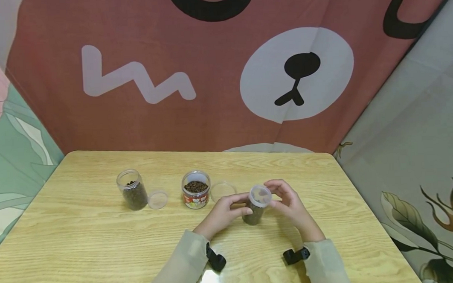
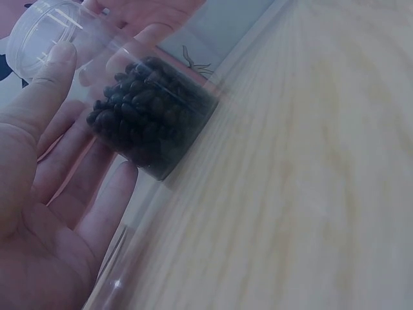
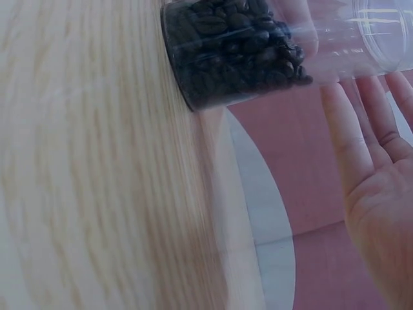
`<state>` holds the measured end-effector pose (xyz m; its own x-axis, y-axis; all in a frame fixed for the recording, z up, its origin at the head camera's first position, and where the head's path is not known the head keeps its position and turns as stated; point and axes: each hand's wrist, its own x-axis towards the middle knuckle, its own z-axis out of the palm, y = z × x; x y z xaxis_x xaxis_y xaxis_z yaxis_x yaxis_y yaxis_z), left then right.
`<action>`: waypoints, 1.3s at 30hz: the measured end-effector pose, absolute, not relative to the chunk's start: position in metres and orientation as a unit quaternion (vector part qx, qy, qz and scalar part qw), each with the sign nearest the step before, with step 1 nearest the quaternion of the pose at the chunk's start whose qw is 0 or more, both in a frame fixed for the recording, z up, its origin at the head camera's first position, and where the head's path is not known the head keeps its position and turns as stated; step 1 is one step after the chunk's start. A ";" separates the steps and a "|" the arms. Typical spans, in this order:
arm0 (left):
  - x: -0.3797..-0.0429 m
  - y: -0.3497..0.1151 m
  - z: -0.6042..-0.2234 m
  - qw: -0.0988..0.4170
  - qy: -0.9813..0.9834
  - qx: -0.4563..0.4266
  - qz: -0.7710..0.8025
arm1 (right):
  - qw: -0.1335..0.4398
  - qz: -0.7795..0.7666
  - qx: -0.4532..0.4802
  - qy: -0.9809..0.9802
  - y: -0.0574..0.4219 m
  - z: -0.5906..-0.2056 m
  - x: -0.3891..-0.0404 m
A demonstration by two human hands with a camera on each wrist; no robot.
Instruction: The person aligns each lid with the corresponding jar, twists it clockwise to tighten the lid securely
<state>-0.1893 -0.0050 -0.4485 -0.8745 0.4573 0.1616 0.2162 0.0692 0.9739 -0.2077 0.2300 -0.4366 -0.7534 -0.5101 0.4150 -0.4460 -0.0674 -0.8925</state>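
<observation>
Both hands are at a clear jar (image 1: 253,216) part-filled with dark coffee beans (image 2: 151,103), slightly tilted close over the table. My left hand (image 1: 224,212) holds its side, thumb in front and fingers round the back. A translucent lid (image 1: 260,195) covers the top. My right hand (image 1: 289,202) has its thumb and fingertips about the lid's right edge; in the right wrist view, several fingers (image 3: 348,129) reach the jar near its top.
To the left stands an uncapped jar of brown pellets (image 1: 196,188) with a clear lid (image 1: 223,190) beside it. Farther left is another uncapped jar of dark beans (image 1: 134,195), a round lid (image 1: 158,199) next to it. A printed cloth (image 1: 217,116) hangs behind the wooden table (image 1: 101,250).
</observation>
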 end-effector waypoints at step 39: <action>-0.190 -0.006 -0.449 0.089 0.730 0.237 0.635 | 0.021 -0.617 -0.366 0.697 0.227 -0.435 -0.207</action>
<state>-0.1897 -0.0055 -0.4486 -0.8719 0.4586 0.1716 0.2339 0.0823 0.9688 -0.2067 0.2274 -0.4345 -0.7312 -0.5358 0.4222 -0.4844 -0.0281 -0.8744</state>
